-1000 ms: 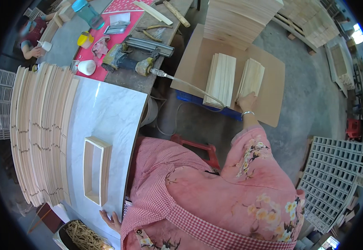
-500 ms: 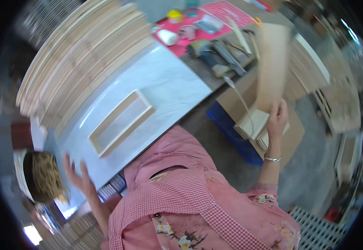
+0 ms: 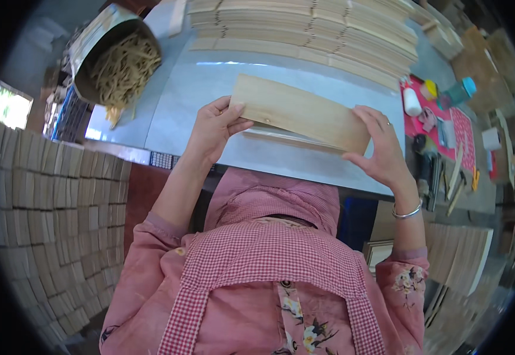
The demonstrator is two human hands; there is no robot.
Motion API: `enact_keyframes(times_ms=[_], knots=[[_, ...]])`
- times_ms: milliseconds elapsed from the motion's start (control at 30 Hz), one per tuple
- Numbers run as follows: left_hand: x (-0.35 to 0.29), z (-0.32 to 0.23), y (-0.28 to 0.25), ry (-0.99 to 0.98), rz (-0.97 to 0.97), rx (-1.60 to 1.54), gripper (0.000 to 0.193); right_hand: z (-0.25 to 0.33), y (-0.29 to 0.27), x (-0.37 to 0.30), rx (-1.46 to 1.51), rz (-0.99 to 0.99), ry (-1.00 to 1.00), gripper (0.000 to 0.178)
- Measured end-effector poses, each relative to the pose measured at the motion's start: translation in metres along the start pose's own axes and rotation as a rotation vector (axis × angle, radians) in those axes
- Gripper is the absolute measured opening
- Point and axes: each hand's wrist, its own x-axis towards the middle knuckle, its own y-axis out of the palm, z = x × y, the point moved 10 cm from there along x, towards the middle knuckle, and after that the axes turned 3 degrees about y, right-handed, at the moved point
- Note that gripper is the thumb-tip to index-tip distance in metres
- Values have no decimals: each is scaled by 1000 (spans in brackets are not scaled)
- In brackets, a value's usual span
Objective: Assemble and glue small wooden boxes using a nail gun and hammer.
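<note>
A thin, pale wooden board (image 3: 299, 113) with a small knot spans both my hands, tilted over the worktable (image 3: 169, 127). My left hand (image 3: 217, 121) pinches its left end between thumb and fingers. At the other end, my right hand (image 3: 383, 142) is curved around the corner, with fingertips at the upper edge and thumb near the lower one. Beneath the board lies the open rectangular wooden frame (image 3: 287, 138). Most of that frame is hidden, with only its near side showing.
Stacked wooden slats (image 3: 305, 29) line the table's far side. A bin of wood strips (image 3: 124, 71) stands left. On the right are a white bottle (image 3: 411, 102), a teal bottle (image 3: 457, 93) and hand tools (image 3: 432, 177). Stacked wooden pieces (image 3: 56, 219) fill the lower left.
My right hand has brought the board from the right side to over the frame. My left hand has taken hold of its left end. The view has turned toward the table.
</note>
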Motion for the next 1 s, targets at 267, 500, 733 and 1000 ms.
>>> enact_keyframes(times_ms=[267, 500, 733, 1000], knots=[[-7, 11, -24, -25, -61, -209, 35, 6, 28, 25, -136, 62, -94, 76], [-14, 8, -59, 300, -157, 736, 32, -17, 33, 23, -221, 156, -78, 77], [-10, 17, -30, 362, -124, 991, 27, -29, 42, 18, -232, 229, -29, 74], [-11, 12, -18, 461, -140, 1062, 20, -44, 54, 9, -254, 222, -4, 68]])
